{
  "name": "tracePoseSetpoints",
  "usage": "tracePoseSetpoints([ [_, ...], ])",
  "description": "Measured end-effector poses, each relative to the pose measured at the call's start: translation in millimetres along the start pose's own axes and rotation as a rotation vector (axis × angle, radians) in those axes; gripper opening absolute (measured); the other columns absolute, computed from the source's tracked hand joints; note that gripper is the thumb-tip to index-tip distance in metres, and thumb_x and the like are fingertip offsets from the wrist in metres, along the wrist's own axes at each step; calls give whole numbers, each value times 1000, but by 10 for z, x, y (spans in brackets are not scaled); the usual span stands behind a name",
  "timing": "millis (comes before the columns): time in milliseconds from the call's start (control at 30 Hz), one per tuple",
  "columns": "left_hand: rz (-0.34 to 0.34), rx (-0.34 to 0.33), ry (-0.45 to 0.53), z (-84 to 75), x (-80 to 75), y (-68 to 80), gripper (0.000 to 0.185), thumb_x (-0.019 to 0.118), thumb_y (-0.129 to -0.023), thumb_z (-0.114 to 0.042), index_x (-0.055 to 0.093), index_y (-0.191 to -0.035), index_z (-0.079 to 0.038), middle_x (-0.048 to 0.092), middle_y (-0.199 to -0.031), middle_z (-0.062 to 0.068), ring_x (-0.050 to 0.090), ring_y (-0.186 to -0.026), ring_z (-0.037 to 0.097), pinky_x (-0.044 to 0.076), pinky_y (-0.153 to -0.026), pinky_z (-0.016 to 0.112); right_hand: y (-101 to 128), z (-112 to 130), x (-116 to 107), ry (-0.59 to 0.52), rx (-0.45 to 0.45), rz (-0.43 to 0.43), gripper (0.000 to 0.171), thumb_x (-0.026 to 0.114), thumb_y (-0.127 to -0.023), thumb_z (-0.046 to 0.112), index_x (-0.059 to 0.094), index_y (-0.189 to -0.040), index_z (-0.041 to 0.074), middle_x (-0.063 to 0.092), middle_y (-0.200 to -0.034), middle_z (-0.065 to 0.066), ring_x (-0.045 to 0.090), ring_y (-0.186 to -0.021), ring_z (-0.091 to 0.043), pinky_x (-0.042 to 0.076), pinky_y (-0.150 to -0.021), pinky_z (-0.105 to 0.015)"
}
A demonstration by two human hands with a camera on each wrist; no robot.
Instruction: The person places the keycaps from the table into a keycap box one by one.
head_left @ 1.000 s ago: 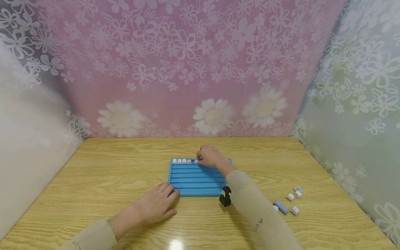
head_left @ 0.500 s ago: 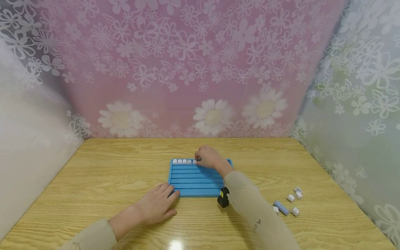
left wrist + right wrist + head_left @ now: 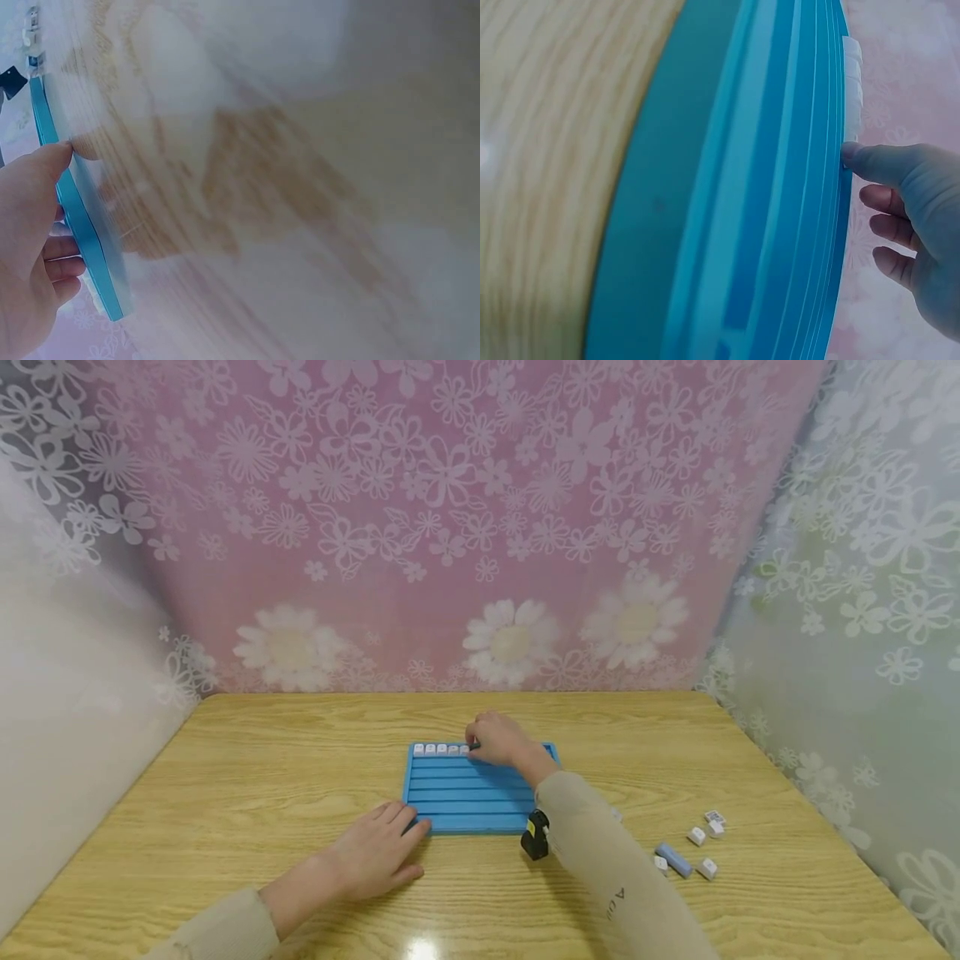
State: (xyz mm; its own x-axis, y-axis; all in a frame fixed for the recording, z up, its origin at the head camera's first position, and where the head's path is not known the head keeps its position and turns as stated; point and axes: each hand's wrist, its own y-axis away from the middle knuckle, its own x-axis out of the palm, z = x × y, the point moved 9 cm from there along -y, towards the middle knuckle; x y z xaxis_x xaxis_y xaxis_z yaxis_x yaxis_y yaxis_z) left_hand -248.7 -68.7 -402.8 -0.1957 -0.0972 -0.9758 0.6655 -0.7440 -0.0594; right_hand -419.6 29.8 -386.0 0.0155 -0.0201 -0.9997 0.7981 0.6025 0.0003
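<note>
A blue ridged tray (image 3: pixel 472 793) lies on the table, with a row of white keycaps (image 3: pixel 442 749) in its top slot at the far left. My right hand (image 3: pixel 501 739) is at the far edge, its thumb and fingertips pinching the white keycap (image 3: pixel 465 750) at the right end of that row. In the right wrist view the thumb tip meets the row's end, and that keycap is mostly hidden. My left hand (image 3: pixel 375 852) rests on the near left corner of the tray, fingers relaxed; in the left wrist view the thumb (image 3: pixel 56 157) touches the tray's edge (image 3: pixel 86 225).
To the right lie several loose white keycaps (image 3: pixel 697 836) and a long blue-grey keycap (image 3: pixel 673 859). The right forearm passes over the table beside them. A black device (image 3: pixel 536 835) is strapped at the right wrist. Floral curtains (image 3: pixel 480 527) border the wooden table (image 3: pixel 285 760).
The right hand has slid slightly left with its keycap, closing the gap to the row. A pale bit of something now shows beside the right sleeve. The left hand has stayed in place.
</note>
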Motion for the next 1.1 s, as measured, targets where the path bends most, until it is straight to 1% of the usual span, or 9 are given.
tracePoseSetpoints([
  [167,-15,-1,-1,1,-9,1,54,49,-92,-47,48,-129,-7,49,-119,9,46,-112,24,38,-99,38,70,-65,-45,-39,4,-12,20,68,-86,27,67,-100,13,56,-92,-1,50,-84,-17,45,-72,-33],
  [300,-20,1,-5,-7,-12,0,54,49,-92,-47,48,-128,-7,48,-118,9,45,-111,24,38,-98,38,149,-143,-103,-36,-2,-40,22,68,-85,26,66,-102,12,56,-92,-1,51,-84,-16,45,-73,-32],
  [467,-21,6,-9,-15,-20,2,54,50,-93,-46,48,-128,-7,48,-118,9,45,-111,24,39,-98,38,327,-235,-208,-48,-21,-76,23,69,-84,26,67,-101,10,55,-91,-2,51,-84,-18,45,-73,-33],
  [600,-17,2,8,-7,-12,9,53,50,-93,-45,48,-129,-6,48,-118,10,45,-112,25,38,-98,39,531,-287,-297,-28,-52,-99,24,67,-86,28,67,-101,9,56,-91,-3,53,-83,-18,46,-71,-33],
  [767,-8,-9,27,8,11,10,54,51,-92,-45,47,-129,-6,48,-119,10,45,-112,25,38,-98,40,836,-394,-421,-20,-97,-158,24,65,-87,28,67,-99,7,56,-88,-3,53,-80,-18,46,-67,-31],
  [933,1,-9,42,4,8,2,54,50,-92,-46,47,-129,-6,48,-120,11,44,-112,25,38,-99,40,1180,-601,-511,-24,-121,-210,17,66,-86,22,67,-94,7,56,-85,-2,52,-75,-16,45,-62,-29],
  [1100,-9,-2,46,-20,-5,-7,55,51,-92,-45,47,-129,-5,48,-119,11,44,-112,25,39,-98,40,1511,-858,-524,-22,-94,-208,13,67,-86,18,66,-93,7,56,-84,-2,53,-74,-16,46,-63,-30],
])
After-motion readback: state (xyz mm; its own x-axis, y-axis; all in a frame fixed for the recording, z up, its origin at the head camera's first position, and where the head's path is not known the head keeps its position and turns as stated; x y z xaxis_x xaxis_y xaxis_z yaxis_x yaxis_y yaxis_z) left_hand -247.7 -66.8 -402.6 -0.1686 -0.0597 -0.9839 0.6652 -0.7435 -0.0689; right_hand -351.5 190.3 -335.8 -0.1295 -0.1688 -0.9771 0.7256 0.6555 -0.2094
